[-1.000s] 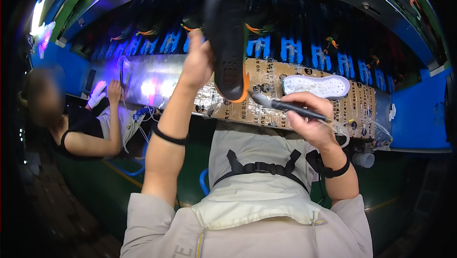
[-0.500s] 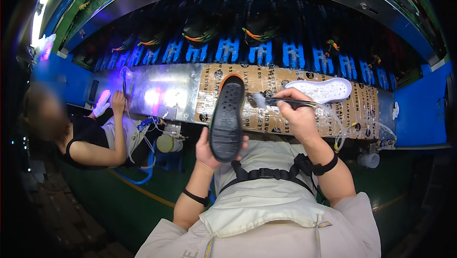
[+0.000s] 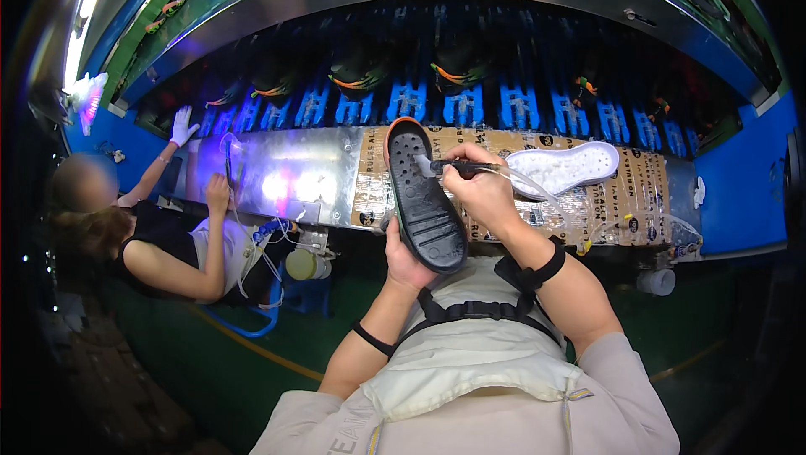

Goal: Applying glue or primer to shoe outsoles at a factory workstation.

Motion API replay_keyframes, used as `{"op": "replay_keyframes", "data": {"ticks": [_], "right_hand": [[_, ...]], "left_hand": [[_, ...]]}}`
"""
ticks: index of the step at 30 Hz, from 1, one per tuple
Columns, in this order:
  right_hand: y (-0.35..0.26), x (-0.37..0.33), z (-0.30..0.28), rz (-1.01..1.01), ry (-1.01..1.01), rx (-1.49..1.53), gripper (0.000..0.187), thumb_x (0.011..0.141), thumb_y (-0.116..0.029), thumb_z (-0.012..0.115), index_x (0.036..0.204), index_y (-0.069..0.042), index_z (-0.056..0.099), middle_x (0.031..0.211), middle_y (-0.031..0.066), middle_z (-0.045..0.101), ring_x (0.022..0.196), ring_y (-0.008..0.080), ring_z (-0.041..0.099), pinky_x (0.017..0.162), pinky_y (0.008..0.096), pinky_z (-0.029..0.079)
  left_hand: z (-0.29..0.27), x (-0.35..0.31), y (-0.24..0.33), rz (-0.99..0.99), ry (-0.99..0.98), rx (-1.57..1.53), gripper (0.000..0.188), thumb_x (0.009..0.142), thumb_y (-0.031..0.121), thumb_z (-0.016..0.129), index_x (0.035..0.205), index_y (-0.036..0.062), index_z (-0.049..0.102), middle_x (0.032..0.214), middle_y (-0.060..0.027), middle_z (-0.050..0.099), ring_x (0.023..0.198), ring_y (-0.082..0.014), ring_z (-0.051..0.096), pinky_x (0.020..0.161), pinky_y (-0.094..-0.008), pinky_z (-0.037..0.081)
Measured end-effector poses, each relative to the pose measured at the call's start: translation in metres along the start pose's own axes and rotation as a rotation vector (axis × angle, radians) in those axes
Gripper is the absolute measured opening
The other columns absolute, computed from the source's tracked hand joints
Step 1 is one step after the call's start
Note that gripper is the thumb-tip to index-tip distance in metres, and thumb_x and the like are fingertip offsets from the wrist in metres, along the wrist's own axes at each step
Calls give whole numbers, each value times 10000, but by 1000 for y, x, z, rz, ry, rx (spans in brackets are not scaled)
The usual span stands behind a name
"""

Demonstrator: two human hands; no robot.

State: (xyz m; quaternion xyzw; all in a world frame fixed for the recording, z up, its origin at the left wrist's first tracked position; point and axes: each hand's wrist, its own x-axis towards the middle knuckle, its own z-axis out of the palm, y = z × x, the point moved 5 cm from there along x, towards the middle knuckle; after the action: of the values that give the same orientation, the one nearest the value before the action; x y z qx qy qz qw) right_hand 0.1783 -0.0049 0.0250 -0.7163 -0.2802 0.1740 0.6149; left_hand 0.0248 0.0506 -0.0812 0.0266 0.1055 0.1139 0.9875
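Note:
My left hand [image 3: 406, 255] grips a black shoe sole [image 3: 430, 207] with an orange rim at its far end, holding it tilted over the near edge of the bench. In my right hand [image 3: 484, 189] is a black-handled brush [image 3: 460, 167], fed by a clear tube. The pale bristles meet the holed inner face of the sole near its far end. Right of that hand, a white shoe sole [image 3: 564, 171] lies on the cardboard-covered part of the bench. My left fingers are partly hidden behind the black sole.
Behind the bench [image 3: 315, 165] runs a row of blue holders [image 3: 463, 109] with dark shoe uppers. At left, a co-worker [image 3: 172, 249] reaches a gloved hand [image 3: 184, 126] toward the holders. A pale round container [image 3: 304, 264] and a white cup [image 3: 656, 282] hang below the front edge.
The brush has moved left onto the black sole, which now tilts with its near end further right. The co-worker's gloved hand has risen toward the holders.

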Motion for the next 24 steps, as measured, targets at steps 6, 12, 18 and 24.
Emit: {"op": "replay_keyframes", "data": {"ticks": [6, 12, 18, 24], "right_hand": [[-25, 11, 0, -83, 74, 3, 201, 865, -175, 738, 984, -13, 725, 818, 115, 744, 740, 193, 716, 707, 339, 558], [-48, 7, 2, -271, 162, 4, 172, 879, -144, 744, 992, -19, 711, 804, 141, 720, 741, 218, 725, 688, 350, 551], [-71, -60, 0, -508, -162, -342, 163, 838, -131, 746, 952, -39, 676, 851, 159, 700, 761, 367, 704, 709, 455, 576], [-114, -67, -26, -553, -221, -357, 215, 833, -134, 787, 1018, -32, 750, 875, 150, 738, 788, 318, 688, 735, 438, 558]], "left_hand": [[19, -2, 2, 64, -87, 61, 863, 1018, 706, 321, 1561, 47, 448, 1477, -218, 584, 1347, -427, 578, 1156, -563, 453], [24, -6, 0, 109, 23, 318, 793, 1036, 661, 392, 1549, 61, 467, 1480, -179, 594, 1325, -345, 614, 1142, -500, 485], [39, -5, 13, 269, -5, 358, 760, 1046, 664, 346, 1515, 87, 505, 1422, -163, 632, 1273, -324, 642, 1135, -499, 484], [46, -8, 19, 256, -51, 262, 785, 1054, 690, 308, 1523, 91, 498, 1404, -168, 644, 1270, -330, 645, 1128, -504, 496]]}}
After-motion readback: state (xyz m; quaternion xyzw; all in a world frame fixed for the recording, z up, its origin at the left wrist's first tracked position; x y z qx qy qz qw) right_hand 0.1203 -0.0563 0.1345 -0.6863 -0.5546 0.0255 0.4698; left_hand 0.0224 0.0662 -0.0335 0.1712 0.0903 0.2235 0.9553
